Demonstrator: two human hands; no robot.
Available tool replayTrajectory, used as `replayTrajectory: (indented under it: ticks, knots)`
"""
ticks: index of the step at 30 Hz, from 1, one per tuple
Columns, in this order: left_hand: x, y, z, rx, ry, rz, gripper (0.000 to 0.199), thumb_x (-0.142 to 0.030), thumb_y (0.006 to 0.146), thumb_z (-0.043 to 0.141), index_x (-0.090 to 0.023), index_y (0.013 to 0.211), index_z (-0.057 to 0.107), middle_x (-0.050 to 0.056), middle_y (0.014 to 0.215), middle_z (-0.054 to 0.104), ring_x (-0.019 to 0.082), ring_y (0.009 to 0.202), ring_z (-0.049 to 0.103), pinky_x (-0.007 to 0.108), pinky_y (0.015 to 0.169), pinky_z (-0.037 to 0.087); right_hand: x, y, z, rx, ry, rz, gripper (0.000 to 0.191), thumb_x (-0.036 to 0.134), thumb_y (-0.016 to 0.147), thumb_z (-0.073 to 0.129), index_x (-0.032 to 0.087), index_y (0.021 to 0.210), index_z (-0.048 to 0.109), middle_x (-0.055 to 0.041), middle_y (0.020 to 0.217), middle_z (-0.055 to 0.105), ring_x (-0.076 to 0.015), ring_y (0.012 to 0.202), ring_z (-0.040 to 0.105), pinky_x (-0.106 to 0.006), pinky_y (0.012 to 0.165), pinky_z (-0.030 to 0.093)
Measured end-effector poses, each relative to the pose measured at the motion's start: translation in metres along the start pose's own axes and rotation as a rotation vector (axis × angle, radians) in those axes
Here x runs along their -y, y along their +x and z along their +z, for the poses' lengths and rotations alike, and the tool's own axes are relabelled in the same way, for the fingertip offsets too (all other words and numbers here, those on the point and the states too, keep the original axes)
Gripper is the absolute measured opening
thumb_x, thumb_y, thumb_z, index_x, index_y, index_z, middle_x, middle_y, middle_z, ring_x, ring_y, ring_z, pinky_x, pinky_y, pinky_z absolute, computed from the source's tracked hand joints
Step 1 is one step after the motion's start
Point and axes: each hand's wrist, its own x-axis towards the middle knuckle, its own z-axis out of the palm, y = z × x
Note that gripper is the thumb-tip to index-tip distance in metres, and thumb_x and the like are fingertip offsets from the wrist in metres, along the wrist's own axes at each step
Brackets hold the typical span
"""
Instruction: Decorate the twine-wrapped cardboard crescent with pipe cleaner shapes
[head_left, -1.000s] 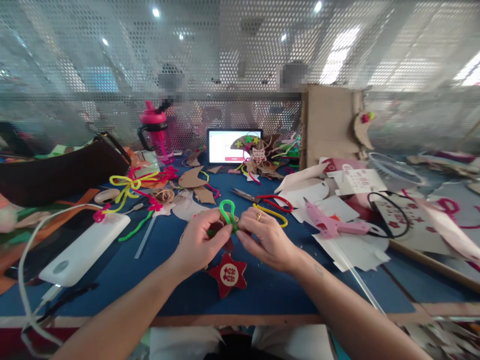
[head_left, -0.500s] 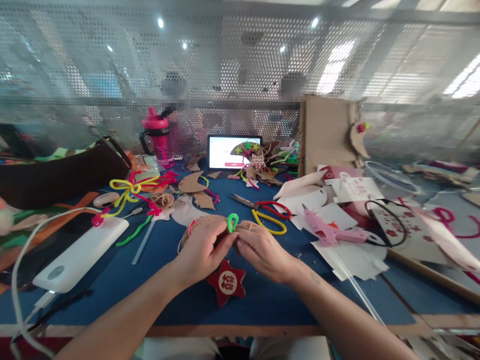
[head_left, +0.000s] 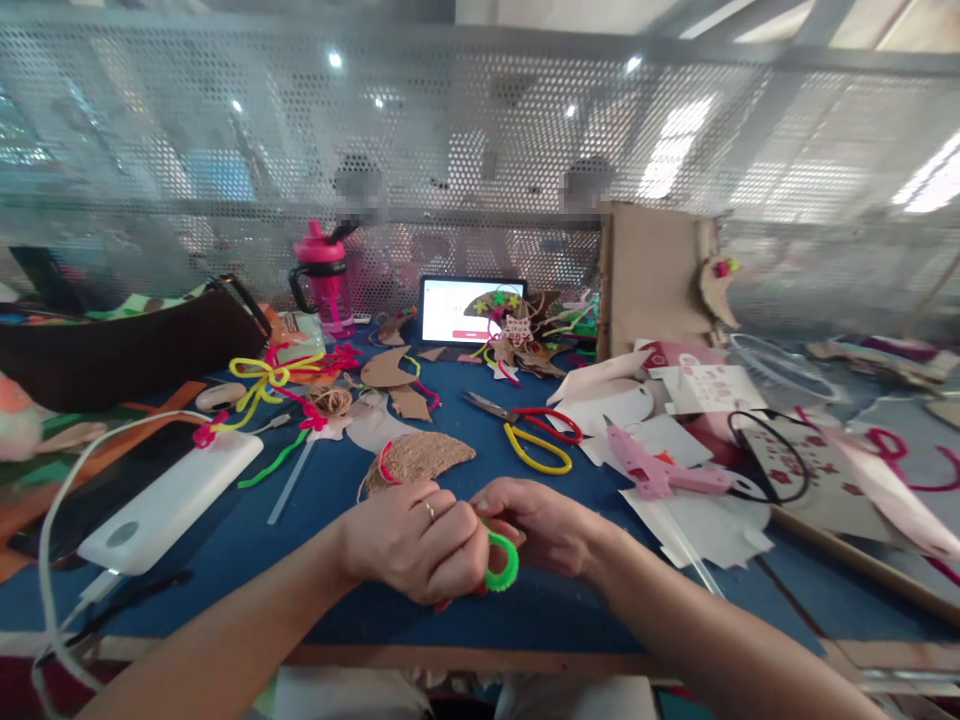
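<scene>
A bright green fuzzy loop (head_left: 502, 562) sticks out between my two hands, low in the middle of the view. My left hand (head_left: 424, 540) is closed around the green piece, its knuckles turned up. From the right, my right hand (head_left: 536, 525) pinches the same piece with curled fingers. Bits of the red star show under my left hand, most of it hidden. Just beyond my left hand lies a brown twine-wrapped crescent (head_left: 431, 457) with a red strip across it.
Open scissors (head_left: 536, 455) with red and yellow handles lie beyond my hands. A pink glue gun (head_left: 660, 470) rests on paper scraps at right. A white power bank (head_left: 172, 505) sits left. Farther back stand a pink bottle (head_left: 326, 280), a lit tablet (head_left: 469, 308) and cardboard (head_left: 656, 275).
My hands have moved down toward me with the green loop, which now points down at the right. The twine crescent is uncovered, while the red star is mostly hidden by my left hand.
</scene>
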Motion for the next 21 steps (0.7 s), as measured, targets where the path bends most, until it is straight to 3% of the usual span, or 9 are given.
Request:
replayTrajectory:
  ticks: [3,6,8,11,14,17,21]
  knots:
    - [0.001,0.007,-0.005,0.102,-0.181,-0.015,0.005,-0.021,0.079,0.054,-0.026,0.079,0.054,0.001,0.063,0.061,0.014,0.05,0.054,0.026,0.039,0.038,-0.002,-0.009,0.002,0.015,0.041,0.14,0.028,0.023,0.071,0.041,0.019,0.046,0.028,0.0077,0.041,0.021,-0.0048,0.039,0.017,-0.019,0.044,0.024]
    - [0.003,0.013,-0.007,0.043,-0.316,-0.002,0.004,-0.026,0.078,0.057,-0.026,0.076,0.054,0.001,0.064,0.06,0.013,0.051,0.052,0.025,0.04,0.037,0.005,-0.022,0.006,-0.015,-0.035,0.142,0.027,0.024,0.073,0.042,0.019,0.051,0.028,0.009,0.046,0.018,-0.0046,0.041,0.011,-0.018,0.043,0.019]
    - [0.005,0.018,-0.005,-0.104,-0.383,-0.124,0.006,-0.026,0.08,0.056,-0.024,0.075,0.053,0.0,0.063,0.057,0.012,0.051,0.05,0.024,0.044,0.038,0.015,-0.03,0.008,-0.096,-0.202,-0.032,0.028,0.026,0.078,0.042,0.019,0.054,0.031,0.0079,0.048,0.022,-0.0056,0.043,0.016,-0.019,0.044,0.021]
    - [0.005,0.03,0.001,-0.376,-0.523,-0.533,0.011,-0.025,0.087,0.048,-0.021,0.076,0.048,-0.003,0.059,0.047,0.009,0.048,0.046,0.022,0.047,0.038,0.036,-0.039,0.007,-0.321,-0.671,-0.451,0.031,0.032,0.087,0.039,0.018,0.061,0.042,0.0031,0.056,0.037,-0.0087,0.052,0.033,-0.023,0.052,0.03]
    - [0.005,0.045,0.008,-0.495,-0.905,-0.809,0.018,-0.034,0.09,0.045,-0.021,0.078,0.042,-0.007,0.053,0.035,0.006,0.039,0.039,0.019,0.038,0.033,0.053,-0.041,0.002,-0.52,-1.163,-0.73,0.022,0.033,0.089,0.042,0.018,0.077,0.051,0.0,0.071,0.05,-0.011,0.065,0.042,-0.025,0.063,0.034]
    - [0.007,0.058,0.014,-0.532,-1.218,-0.865,0.024,-0.042,0.087,0.049,-0.02,0.079,0.043,-0.009,0.053,0.033,0.003,0.033,0.033,0.016,0.031,0.027,0.062,-0.036,-0.003,-0.551,-1.421,-0.894,0.014,0.03,0.089,0.045,0.018,0.084,0.05,-0.002,0.078,0.054,-0.0124,0.071,0.045,-0.026,0.067,0.036]
    - [0.016,0.068,0.016,-0.577,-1.294,-0.878,0.027,-0.044,0.084,0.052,-0.019,0.079,0.045,-0.01,0.05,0.035,0.002,0.03,0.03,0.015,0.029,0.025,0.071,-0.025,-0.006,-0.553,-1.511,-1.008,0.014,0.024,0.089,0.043,0.018,0.077,0.045,-0.0005,0.071,0.048,-0.0117,0.066,0.042,-0.025,0.064,0.035]
